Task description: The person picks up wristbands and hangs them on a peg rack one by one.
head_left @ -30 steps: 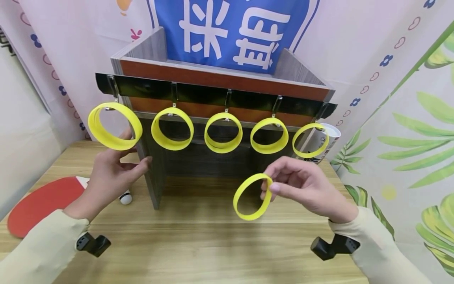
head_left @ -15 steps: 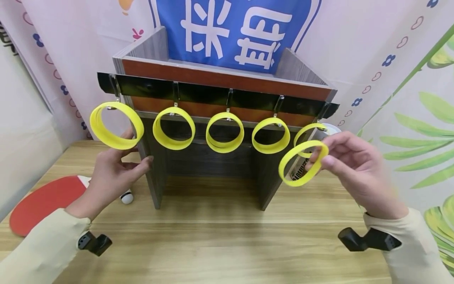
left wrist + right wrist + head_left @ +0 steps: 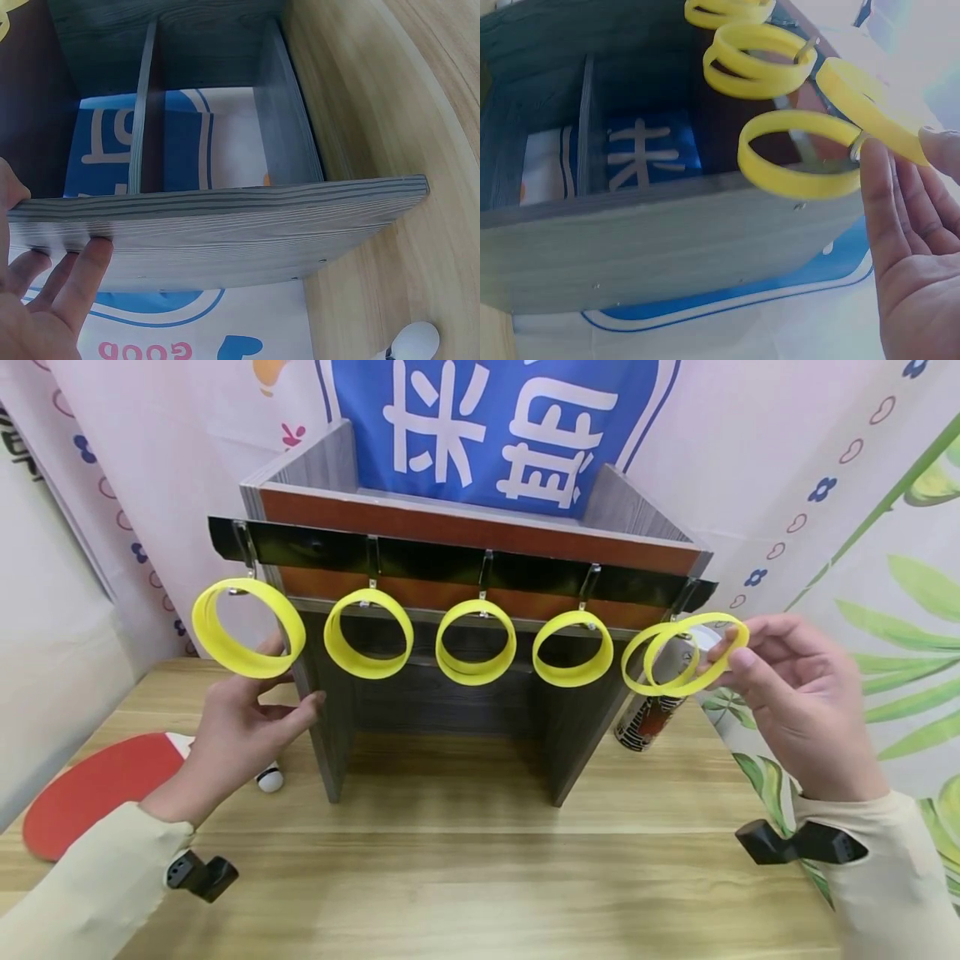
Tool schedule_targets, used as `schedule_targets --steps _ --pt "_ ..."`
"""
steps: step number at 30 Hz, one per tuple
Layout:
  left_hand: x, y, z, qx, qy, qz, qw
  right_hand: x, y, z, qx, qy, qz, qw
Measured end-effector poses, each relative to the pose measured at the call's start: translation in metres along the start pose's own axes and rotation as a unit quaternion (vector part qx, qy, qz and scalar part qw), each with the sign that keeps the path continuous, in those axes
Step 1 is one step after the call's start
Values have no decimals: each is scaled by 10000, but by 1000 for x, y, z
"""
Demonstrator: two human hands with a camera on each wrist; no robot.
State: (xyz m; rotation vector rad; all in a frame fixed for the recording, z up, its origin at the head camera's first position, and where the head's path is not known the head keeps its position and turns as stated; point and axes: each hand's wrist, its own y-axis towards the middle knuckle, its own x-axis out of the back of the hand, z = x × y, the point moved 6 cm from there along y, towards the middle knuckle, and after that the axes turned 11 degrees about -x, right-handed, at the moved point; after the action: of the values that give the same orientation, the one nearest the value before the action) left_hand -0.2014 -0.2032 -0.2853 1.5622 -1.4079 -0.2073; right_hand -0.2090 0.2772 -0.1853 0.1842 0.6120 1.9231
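A grey wooden shelf unit (image 3: pixel 300 718) stands on the table. Its front bears a black rail (image 3: pixel 427 552) with several metal hooks, and a yellow wristband (image 3: pixel 332 639) hangs from each. My left hand (image 3: pixel 243 718) grips the shelf's left side panel (image 3: pixel 217 232), thumb at the front edge and fingertips on the outer face. With thumb and fingers my right hand (image 3: pixel 810 702) pinches another yellow wristband (image 3: pixel 862 112). That band is level with the rightmost hook, right by its tip, and overlaps the hanging band (image 3: pixel 795 180) there in the head view.
A red table tennis paddle (image 3: pixel 105 789) lies at the left, with a shuttlecock (image 3: pixel 269 778) beside the shelf's left panel. Behind the right panel stands a dark printed can (image 3: pixel 645 727). Patterned cloth (image 3: pixel 765 460) closes off the back and right.
My right hand has carried its wristband from low in front of the shelf, right and upward, to the rightmost hook. My left hand keeps its grip on the panel.
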Motion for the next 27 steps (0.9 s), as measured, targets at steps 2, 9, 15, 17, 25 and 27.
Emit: schedule_targets --steps 2,9,15,17,25,27 --pt "0 0 0 12 -38 10 10000 2 1 -3 -64 -113 -84 9999" --pt "0 -1 -1 -4 -20 -25 10000 4 1 -13 -368 -592 -203 9974" --pt "0 -1 -1 -41 17 -61 10000 6 0 -23 -628 -1049 -141 9924" --pt "0 -2 -1 -44 18 -69 10000 7 -1 -27 -673 -1042 -107 9922" --pt "0 -2 -2 -81 13 -31 10000 5 -3 -33 -689 -1127 -48 9912" --pt "0 -2 -2 -87 11 -36 10000 5 -3 -33 -775 -1277 -104 9887"
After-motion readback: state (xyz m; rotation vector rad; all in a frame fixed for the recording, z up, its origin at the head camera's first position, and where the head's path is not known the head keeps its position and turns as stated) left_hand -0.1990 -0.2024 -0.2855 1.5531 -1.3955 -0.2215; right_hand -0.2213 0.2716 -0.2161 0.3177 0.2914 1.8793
